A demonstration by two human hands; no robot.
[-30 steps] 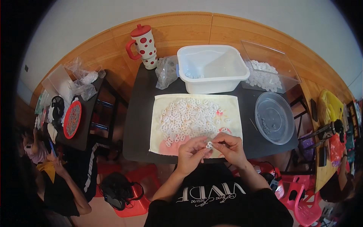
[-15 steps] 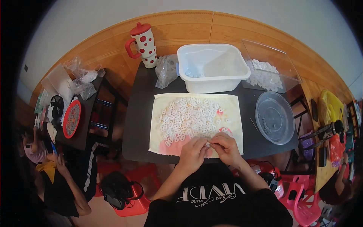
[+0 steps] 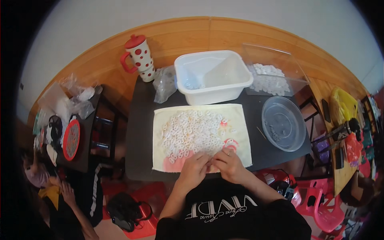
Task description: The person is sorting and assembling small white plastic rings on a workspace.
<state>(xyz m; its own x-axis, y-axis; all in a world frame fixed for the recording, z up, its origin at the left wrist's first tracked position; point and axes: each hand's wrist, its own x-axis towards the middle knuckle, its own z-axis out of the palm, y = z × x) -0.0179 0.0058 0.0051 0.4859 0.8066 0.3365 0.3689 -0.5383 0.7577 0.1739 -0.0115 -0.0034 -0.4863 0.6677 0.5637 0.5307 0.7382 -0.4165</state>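
Left hand (image 3: 195,170) and right hand (image 3: 230,164) pinched together, lower centre, fingertips meeting over small white piece, too tiny to confirm. Pieces (image 3: 192,134) heaped on cloth (image 3: 240,120); careless nudge could scatter them.

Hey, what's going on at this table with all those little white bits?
A person sits at a dark table with both hands together at the near edge of a pale cloth. The left hand and right hand meet fingertip to fingertip, apparently pinching something too small to make out. A heap of small white ring-shaped pieces covers the cloth. Beyond it stand a white tub, a clear round bowl and a spotted red-and-white jug.
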